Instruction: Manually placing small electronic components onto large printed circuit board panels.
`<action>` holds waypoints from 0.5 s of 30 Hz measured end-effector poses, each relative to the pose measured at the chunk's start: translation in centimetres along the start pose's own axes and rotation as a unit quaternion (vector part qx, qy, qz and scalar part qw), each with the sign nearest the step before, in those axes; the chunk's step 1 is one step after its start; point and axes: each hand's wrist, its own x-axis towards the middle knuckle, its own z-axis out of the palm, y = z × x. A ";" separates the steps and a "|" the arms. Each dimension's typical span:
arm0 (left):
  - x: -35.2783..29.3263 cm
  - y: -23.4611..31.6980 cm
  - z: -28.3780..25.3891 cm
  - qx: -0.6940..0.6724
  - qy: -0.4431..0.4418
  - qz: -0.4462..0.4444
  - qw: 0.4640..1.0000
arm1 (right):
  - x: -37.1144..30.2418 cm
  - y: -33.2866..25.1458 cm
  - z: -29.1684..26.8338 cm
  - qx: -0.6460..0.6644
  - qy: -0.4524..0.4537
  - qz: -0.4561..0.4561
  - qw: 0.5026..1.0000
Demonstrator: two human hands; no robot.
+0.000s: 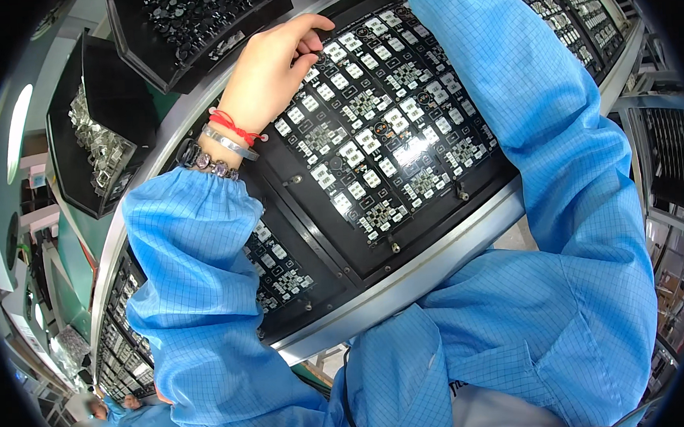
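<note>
Extending over the circuit board [401, 152] at the frame's centre, the left hand [268, 69] shows thumb and forefinger apart and should touch lightly, bracelets [231, 143] kept clear of the white parts [391, 109], the right hand being out of view.

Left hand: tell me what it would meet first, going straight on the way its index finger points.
Probably the upper edge of the circuit board panel, just ahead of the left hand. Depth is unclear; if raised enough, it might pass over and meet the right sleeve instead.
</note>
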 end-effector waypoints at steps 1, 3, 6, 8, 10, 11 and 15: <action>0.2 0.1 0.0 0.006 -0.009 -0.003 1.000 | -0.1 0.2 0.0 0.005 0.012 0.003 1.000; 0.1 0.5 -0.2 0.017 -0.019 -0.003 1.000 | -0.2 0.1 0.2 0.011 0.025 0.003 1.000; 0.2 0.9 -0.3 0.044 -0.035 0.013 0.998 | -0.4 -0.5 0.0 0.005 0.022 0.004 1.000; 0.2 0.9 -0.3 0.060 -0.040 0.030 0.997 | -0.4 -1.1 -0.4 0.015 0.011 0.046 0.999; 0.2 1.0 -0.2 0.112 -0.052 0.082 0.989 | -0.1 -0.6 -0.8 0.047 0.020 0.040 0.998; 0.1 1.0 -0.2 0.112 -0.051 0.080 0.989 | 0.1 -0.7 -1.0 0.080 0.028 0.033 0.996; -0.1 2.2 0.3 0.160 -0.008 0.083 0.984 | -0.2 -2.7 -3.5 0.064 0.038 0.013 0.997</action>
